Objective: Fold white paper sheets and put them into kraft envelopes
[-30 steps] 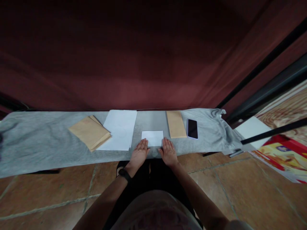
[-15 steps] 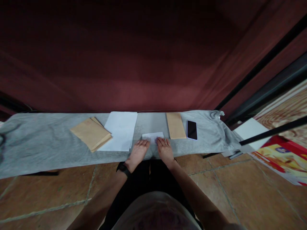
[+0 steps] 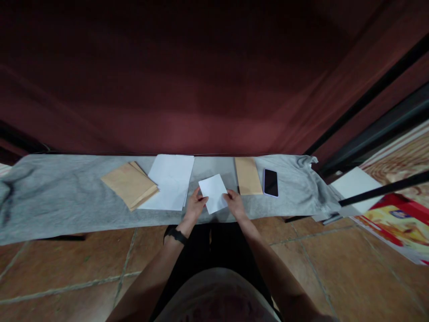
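A folded sheet of white paper point(image 3: 213, 193) is held tilted between my two hands, over the near middle of the cloth-covered table. My left hand point(image 3: 195, 205) is closed on its left edge, thumb on top and fingers behind. On the opposite edge my right hand point(image 3: 234, 203) pinches the paper the same way. To the left lies a stack of white paper sheets point(image 3: 172, 181), partly under several brown envelopes point(image 3: 129, 183). One more brown envelope point(image 3: 248, 175) lies flat to the right of my right hand.
A phone point(image 3: 271, 182) with a dark screen lies right of the single envelope. Grey cloth point(image 3: 67, 192) covers the narrow table, which stands against a dark red wall point(image 3: 201, 112). A red and yellow box point(image 3: 398, 226) and black bars are at the right.
Both hands were pressing flat on the folded paper on the table. Now they hold it by its sides, raised and turned, showing a larger white face.
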### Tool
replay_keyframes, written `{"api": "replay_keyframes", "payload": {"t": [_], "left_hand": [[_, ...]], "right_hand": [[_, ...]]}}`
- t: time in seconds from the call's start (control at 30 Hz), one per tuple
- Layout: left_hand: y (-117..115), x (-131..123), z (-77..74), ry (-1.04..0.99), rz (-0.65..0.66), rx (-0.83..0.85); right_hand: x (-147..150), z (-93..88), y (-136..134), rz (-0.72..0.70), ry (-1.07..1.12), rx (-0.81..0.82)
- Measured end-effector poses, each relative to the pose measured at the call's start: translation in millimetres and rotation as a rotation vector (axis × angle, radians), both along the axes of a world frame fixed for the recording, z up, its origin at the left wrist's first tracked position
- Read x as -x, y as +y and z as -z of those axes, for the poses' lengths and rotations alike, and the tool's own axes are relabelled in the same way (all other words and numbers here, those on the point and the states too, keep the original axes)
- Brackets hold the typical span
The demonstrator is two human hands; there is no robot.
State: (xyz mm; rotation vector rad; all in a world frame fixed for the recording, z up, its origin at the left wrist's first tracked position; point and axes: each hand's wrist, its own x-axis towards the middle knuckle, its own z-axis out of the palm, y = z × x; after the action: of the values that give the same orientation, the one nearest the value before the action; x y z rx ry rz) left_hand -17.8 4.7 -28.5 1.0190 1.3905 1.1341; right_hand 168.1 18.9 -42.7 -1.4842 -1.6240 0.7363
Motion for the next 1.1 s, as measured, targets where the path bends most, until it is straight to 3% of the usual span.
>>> {"api": "replay_keyframes", "payload": {"t": [0.1,0.27,0.5,0.57,0.63,0.73,1.1], "left_hand": [[5.3,-4.1,9.2,0.226,-0.042,-0.054],[10.9,-7.5,7.6,0.518,0.009,-0.177],[2.5,-18.8,5.7,0.902,0.012,-0.298],[-3.0,-24.5,7.8,1.013,0.129,-0.401],[-7.5,-30.9,10.1,1.072,0.355,-0.501],[-7.6,-38.4,12.4,1.119,0.584,-0.546],[41.9,-33.0,16.6,1.206,0.626,-0.529]], "right_hand": [[0.1,4.3,-6.7,0.062,-0.107,0.030],[2.6,3.5,-21.4,0.101,-0.512,-0.083],[4.6,10.1,-48.9,-0.215,-0.613,-0.280],[3.4,15.2,-58.0,-0.270,-0.643,-0.303],[1.9,19.8,-64.7,-0.290,-0.660,-0.314],[-0.8,23.1,-69.6,-0.300,-0.668,-0.319],[-6.3,16.2,-81.3,-0.303,-0.641,-0.273]]}}
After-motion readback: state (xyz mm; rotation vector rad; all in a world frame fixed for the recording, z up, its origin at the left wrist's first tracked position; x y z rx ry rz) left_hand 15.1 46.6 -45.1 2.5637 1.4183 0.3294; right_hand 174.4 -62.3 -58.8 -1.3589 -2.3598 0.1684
